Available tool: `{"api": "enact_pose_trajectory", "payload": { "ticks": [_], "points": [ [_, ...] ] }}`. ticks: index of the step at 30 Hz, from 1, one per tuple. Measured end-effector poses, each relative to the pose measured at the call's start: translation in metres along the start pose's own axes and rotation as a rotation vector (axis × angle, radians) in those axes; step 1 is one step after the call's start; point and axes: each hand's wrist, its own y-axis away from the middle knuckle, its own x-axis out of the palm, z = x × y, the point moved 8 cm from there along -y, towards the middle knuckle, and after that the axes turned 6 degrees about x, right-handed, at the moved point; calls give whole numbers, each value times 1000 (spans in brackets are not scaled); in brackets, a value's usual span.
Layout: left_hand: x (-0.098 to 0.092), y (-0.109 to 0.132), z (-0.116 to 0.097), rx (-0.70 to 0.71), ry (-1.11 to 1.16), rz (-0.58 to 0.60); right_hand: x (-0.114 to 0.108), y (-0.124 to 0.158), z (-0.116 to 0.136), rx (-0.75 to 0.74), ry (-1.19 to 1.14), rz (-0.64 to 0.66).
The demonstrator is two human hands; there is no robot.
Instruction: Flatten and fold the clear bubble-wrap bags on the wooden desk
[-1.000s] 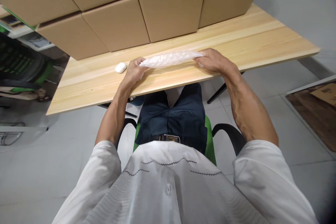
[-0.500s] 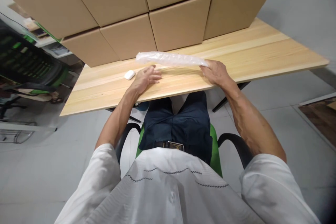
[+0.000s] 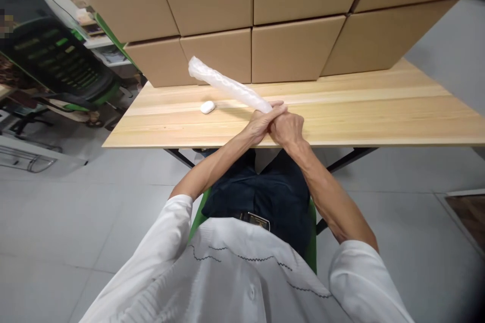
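A long, narrow roll of whitish translucent bubble wrap slants up and to the left above the table. Its near end sits in my right hand, closed in a fist around it. Against that fist lies my left hand, wrapped about the same end with its fingers reaching over the right knuckles. How the fingers sit on the wrap is partly hidden where the hands overlap. Left of the hands, a small white rounded case rests on the wooden table.
Stacked cardboard boxes form a wall along the table's far side. A black and green office chair stands off to the left, by a shelf with assorted things. The table's front edge runs just above my lap.
My left hand has moved right and closed at the wrap's near end beside my right hand. The wrap has swung from nearly level to a slant, its free end raised. The view has shifted.
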Motion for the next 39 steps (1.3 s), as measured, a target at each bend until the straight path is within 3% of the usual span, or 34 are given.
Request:
{"api": "enact_pose_trajectory", "payload": {
  "ticks": [3, 10, 20, 26, 39],
  "points": [
    [0, -3, -11, 68, -94, 4, -2, 5, -1, 84, 35, 26],
    [-8, -2, -17, -52, 71, -94, 5, 10, 1, 8, 63, 77],
    [-20, -1, -45, -5, 174, -226, 4, 17, 1, -18, 87, 73],
    [-27, 1, -71, 29, 221, -268, 3, 23, 1, -37, 129, 80],
    [-44, -5, -92, 47, 246, -304, -1, 31, 1, -52, 171, 100]
  ]
}}
